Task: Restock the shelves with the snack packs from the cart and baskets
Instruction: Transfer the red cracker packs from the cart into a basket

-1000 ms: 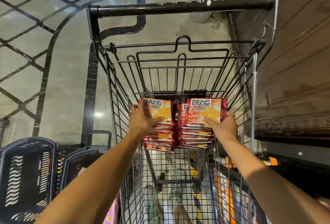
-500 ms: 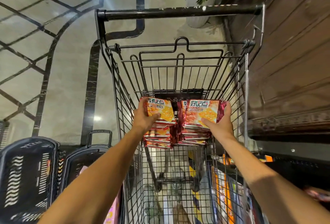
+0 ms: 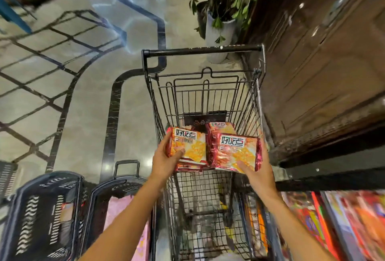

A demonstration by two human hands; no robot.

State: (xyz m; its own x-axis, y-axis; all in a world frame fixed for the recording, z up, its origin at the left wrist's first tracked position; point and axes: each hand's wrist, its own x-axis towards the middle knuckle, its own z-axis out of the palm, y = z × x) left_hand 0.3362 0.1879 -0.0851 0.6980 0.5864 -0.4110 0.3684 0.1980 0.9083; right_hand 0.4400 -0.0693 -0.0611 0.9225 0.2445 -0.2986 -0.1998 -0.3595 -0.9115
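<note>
left hand (image 3: 166,159): grips the left stack of snack packs (image 3: 188,149), thumb on the top pack (red-orange wrappers).
right hand (image 3: 257,172): holds the right stack of snack packs (image 3: 236,152), thumb on top.
stacks: side by side, touching, above the wire shopping cart (image 3: 208,187).
baskets (image 3: 41,215): dark, near left on the floor.
</note>
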